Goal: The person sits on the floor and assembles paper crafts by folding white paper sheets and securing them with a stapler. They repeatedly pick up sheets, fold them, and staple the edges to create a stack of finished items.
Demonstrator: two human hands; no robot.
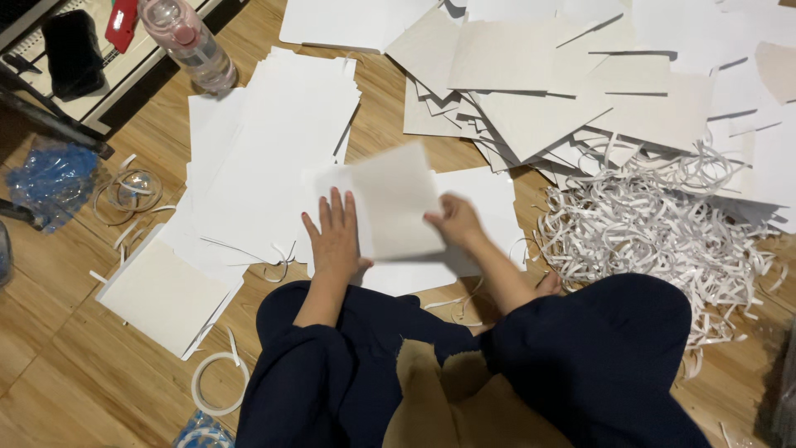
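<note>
I sit on a wooden floor with white paper sheets spread before me. My left hand (336,236) lies flat, fingers apart, on a white sheet (489,195) on the floor. My right hand (454,221) pinches the right edge of an off-white card sheet (396,199), which is lifted and blurred with motion, partly over my left hand's thumb side. Under both hands lies a stack of white sheets (274,158) reaching to the left.
A heap of shredded paper strips (655,232) lies at the right. Overlapping cream cards (547,91) cover the far floor. A plastic bottle (189,43), blue crumpled plastic (51,178), tape rolls (217,383) and a white board (162,294) lie left. My dark-trousered knees (597,357) fill the bottom.
</note>
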